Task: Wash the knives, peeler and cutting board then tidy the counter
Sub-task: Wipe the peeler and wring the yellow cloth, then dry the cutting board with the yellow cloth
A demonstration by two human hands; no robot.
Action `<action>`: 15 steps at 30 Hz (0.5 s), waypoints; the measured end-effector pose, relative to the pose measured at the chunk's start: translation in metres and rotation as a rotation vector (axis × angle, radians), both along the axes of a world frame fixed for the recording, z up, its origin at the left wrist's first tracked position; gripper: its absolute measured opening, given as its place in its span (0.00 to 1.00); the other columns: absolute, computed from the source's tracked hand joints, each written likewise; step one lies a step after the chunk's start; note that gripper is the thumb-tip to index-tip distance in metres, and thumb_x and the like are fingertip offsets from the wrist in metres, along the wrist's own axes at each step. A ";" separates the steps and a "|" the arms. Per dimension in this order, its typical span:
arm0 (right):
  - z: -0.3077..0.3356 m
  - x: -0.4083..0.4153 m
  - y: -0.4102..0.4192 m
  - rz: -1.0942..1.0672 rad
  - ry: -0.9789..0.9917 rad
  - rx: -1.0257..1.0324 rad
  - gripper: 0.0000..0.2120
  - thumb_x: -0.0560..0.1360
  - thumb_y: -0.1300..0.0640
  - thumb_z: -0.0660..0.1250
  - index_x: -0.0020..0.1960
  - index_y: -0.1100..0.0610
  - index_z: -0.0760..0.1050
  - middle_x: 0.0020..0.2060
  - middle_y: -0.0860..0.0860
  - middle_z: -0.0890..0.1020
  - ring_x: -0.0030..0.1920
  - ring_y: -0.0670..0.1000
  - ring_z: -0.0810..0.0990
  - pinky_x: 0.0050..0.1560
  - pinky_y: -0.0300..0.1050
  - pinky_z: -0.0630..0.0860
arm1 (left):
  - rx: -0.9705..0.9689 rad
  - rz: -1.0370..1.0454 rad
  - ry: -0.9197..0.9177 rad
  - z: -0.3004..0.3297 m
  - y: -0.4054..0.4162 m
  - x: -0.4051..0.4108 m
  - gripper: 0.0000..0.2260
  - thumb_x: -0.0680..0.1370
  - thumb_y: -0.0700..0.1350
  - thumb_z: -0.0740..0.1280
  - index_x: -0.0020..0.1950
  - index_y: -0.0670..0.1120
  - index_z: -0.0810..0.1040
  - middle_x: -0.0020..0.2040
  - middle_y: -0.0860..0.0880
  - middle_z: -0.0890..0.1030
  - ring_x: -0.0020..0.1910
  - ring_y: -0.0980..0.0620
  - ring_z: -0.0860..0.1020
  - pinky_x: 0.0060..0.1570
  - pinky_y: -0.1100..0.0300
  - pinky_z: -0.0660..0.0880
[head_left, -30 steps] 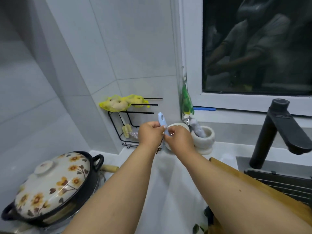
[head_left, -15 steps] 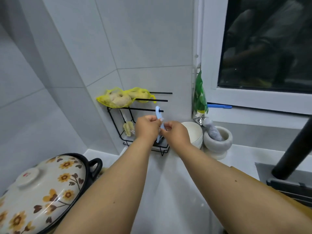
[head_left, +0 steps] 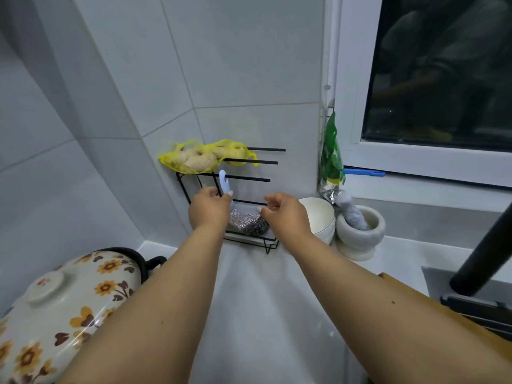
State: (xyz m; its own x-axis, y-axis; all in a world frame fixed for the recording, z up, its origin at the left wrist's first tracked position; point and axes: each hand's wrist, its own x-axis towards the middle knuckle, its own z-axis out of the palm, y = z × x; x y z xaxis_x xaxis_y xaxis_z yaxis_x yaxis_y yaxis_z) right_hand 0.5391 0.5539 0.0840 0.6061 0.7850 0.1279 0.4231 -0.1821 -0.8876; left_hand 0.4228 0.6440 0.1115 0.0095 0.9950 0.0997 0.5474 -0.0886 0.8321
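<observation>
A: Table (head_left: 277, 314) first, the broad white one we lean over. On its left stands the big cream clay pot with the sunflower-patterned lid (head_left: 63, 306); at its right edge lies part of the wooden cutting board (head_left: 432, 309), beside the black tap (head_left: 482, 261).

B: And at the back, in the corner, the black wire rack (head_left: 249, 178) with its horizontal rods. A yellow mesh bag of loofah scrubbers (head_left: 199, 157) lies over the upper rods.

A: We judge the washing of the peeler done and the putting away in hand. The small pale blue plastic peeler (head_left: 224, 182) hangs by the hole in its handle on the lowest rod, its lower end behind our left hand.

B: Our left hand (head_left: 209, 209) has its fingers curled at the peeler's lower end. Whether they pinch it or only touch it, we cannot tell.

A: Our right hand (head_left: 285, 214) holds nothing, fingers loosely bent, just beside the rack's tray where the silver and dark scouring pads (head_left: 246, 224) lie.

B: Next, we think, the left hand lets go gently so the peeler does not swing off the rod. No knives are in view.

A: Past the rack stand the cream bowl (head_left: 318, 214) and the stone mortar with its pestle (head_left: 360, 231).
</observation>
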 end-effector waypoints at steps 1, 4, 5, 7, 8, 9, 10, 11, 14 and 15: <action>0.001 0.001 -0.004 -0.006 0.003 0.005 0.16 0.74 0.54 0.70 0.61 0.55 0.77 0.53 0.50 0.82 0.49 0.48 0.79 0.49 0.39 0.71 | 0.017 0.019 0.010 0.000 -0.006 0.000 0.20 0.74 0.52 0.70 0.63 0.45 0.75 0.51 0.49 0.79 0.55 0.46 0.78 0.52 0.57 0.72; 0.005 0.004 -0.019 -0.040 0.022 0.040 0.15 0.74 0.53 0.70 0.60 0.55 0.78 0.48 0.49 0.81 0.45 0.46 0.77 0.46 0.38 0.69 | 0.100 0.054 -0.039 -0.003 -0.033 0.005 0.25 0.72 0.52 0.72 0.65 0.44 0.71 0.58 0.45 0.76 0.57 0.44 0.76 0.55 0.50 0.74; 0.007 0.005 -0.027 -0.052 0.038 0.053 0.15 0.74 0.53 0.70 0.60 0.55 0.78 0.46 0.48 0.80 0.44 0.45 0.77 0.46 0.38 0.69 | 0.112 0.040 -0.063 -0.006 -0.044 0.007 0.24 0.72 0.52 0.72 0.63 0.44 0.71 0.57 0.45 0.76 0.56 0.45 0.76 0.55 0.50 0.74; 0.011 0.008 -0.045 -0.069 0.074 0.072 0.14 0.74 0.52 0.70 0.59 0.56 0.78 0.44 0.47 0.79 0.43 0.46 0.77 0.45 0.38 0.69 | 0.095 -0.034 -0.119 -0.009 -0.071 0.014 0.19 0.73 0.51 0.71 0.59 0.44 0.72 0.52 0.47 0.76 0.52 0.46 0.77 0.52 0.52 0.74; 0.013 0.010 -0.056 -0.082 0.083 0.082 0.14 0.74 0.52 0.70 0.58 0.56 0.78 0.44 0.47 0.79 0.44 0.47 0.77 0.45 0.38 0.69 | 0.075 -0.083 -0.141 -0.011 -0.086 0.018 0.17 0.74 0.50 0.70 0.58 0.45 0.72 0.49 0.49 0.76 0.50 0.47 0.77 0.50 0.55 0.74; 0.015 0.012 -0.068 -0.100 0.085 0.095 0.12 0.74 0.53 0.69 0.57 0.56 0.79 0.44 0.48 0.80 0.45 0.47 0.78 0.46 0.39 0.71 | 0.057 -0.133 -0.158 -0.013 -0.101 0.022 0.15 0.74 0.50 0.70 0.57 0.45 0.73 0.47 0.50 0.76 0.49 0.49 0.77 0.48 0.57 0.73; 0.017 0.014 -0.081 -0.121 0.086 0.114 0.11 0.74 0.53 0.69 0.55 0.56 0.79 0.43 0.48 0.80 0.46 0.48 0.79 0.47 0.40 0.72 | 0.032 -0.186 -0.172 -0.016 -0.115 0.026 0.13 0.75 0.50 0.70 0.56 0.46 0.74 0.46 0.51 0.76 0.47 0.50 0.77 0.46 0.59 0.72; 0.018 0.018 -0.096 -0.141 0.090 0.127 0.10 0.74 0.53 0.69 0.54 0.56 0.79 0.43 0.48 0.81 0.47 0.48 0.80 0.49 0.41 0.73 | 0.002 -0.240 -0.184 -0.020 -0.130 0.030 0.12 0.75 0.50 0.70 0.54 0.46 0.74 0.45 0.51 0.77 0.46 0.51 0.77 0.43 0.60 0.71; 0.013 0.030 -0.140 -0.192 0.130 0.128 0.09 0.75 0.53 0.69 0.53 0.55 0.79 0.43 0.47 0.81 0.46 0.47 0.79 0.48 0.39 0.72 | -0.143 -0.376 -0.205 -0.045 -0.166 0.040 0.09 0.75 0.52 0.69 0.48 0.49 0.74 0.43 0.53 0.79 0.46 0.50 0.80 0.47 0.55 0.77; 0.009 0.035 -0.158 -0.218 0.133 0.126 0.08 0.75 0.53 0.68 0.52 0.54 0.80 0.44 0.47 0.81 0.46 0.47 0.79 0.47 0.39 0.72 | -0.210 -0.407 -0.191 -0.055 -0.178 0.043 0.09 0.74 0.54 0.69 0.47 0.50 0.74 0.43 0.53 0.80 0.47 0.49 0.80 0.50 0.51 0.78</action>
